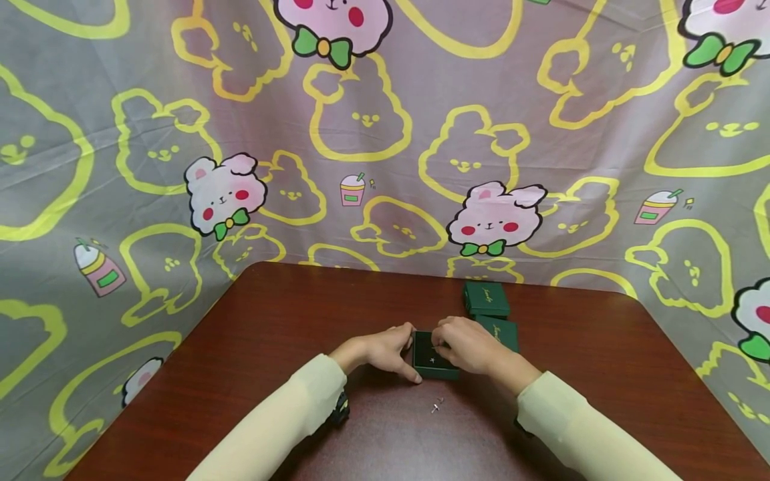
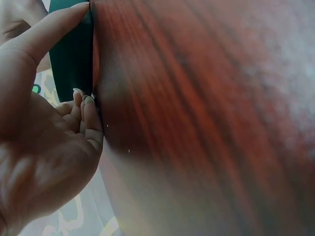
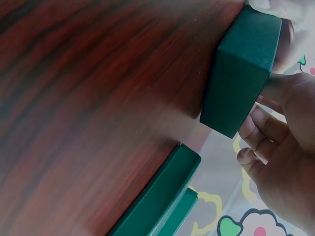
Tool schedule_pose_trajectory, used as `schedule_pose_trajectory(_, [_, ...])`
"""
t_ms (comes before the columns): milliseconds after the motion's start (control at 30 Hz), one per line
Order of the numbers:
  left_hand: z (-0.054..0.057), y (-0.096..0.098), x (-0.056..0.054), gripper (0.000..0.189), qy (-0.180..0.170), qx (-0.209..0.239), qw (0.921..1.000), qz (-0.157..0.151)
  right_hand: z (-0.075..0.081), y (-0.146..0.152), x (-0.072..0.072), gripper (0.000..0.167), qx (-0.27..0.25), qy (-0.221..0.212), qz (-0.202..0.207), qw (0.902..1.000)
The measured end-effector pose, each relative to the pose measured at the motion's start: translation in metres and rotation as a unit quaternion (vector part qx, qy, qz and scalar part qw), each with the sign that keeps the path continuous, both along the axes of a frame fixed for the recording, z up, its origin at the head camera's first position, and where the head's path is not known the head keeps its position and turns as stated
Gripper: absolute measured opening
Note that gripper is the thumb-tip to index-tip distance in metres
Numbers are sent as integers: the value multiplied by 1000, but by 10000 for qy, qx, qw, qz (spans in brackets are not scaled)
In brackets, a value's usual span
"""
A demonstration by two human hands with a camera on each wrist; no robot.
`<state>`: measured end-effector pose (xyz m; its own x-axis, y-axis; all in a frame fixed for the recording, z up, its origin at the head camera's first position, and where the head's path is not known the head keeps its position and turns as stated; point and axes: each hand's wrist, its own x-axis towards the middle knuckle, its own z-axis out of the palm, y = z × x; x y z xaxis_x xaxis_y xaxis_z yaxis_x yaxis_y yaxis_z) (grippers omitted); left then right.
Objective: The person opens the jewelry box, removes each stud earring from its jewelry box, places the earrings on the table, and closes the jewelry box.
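An open dark green jewelry box with a black insert stands on the table. Along its left side, my left hand holds it, thumb at the near corner and fingers at the far one. My right hand is bent over the box's right part, thumb and fingertips together above the insert. A thin, light piece of jewelry shows at these fingertips, too small to name. One small silver star-shaped piece sits on the black insert. In the right wrist view, the box wall hides the fingertips.
Small silver jewelry pieces lie on the brown wooden table in front of the box. Behind and right are a green box and another green box or lid, both with gold lettering. A cartoon-print curtain surrounds the table.
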<state>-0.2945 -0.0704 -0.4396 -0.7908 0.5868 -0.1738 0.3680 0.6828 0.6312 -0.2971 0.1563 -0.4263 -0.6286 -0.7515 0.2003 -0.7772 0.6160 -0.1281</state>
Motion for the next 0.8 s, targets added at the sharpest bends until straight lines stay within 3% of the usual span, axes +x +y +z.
schedule_pose_trajectory(800, [-1,0,-1,68,21,-59,10000,12,4,8,0,13,-31,-208,257,9995])
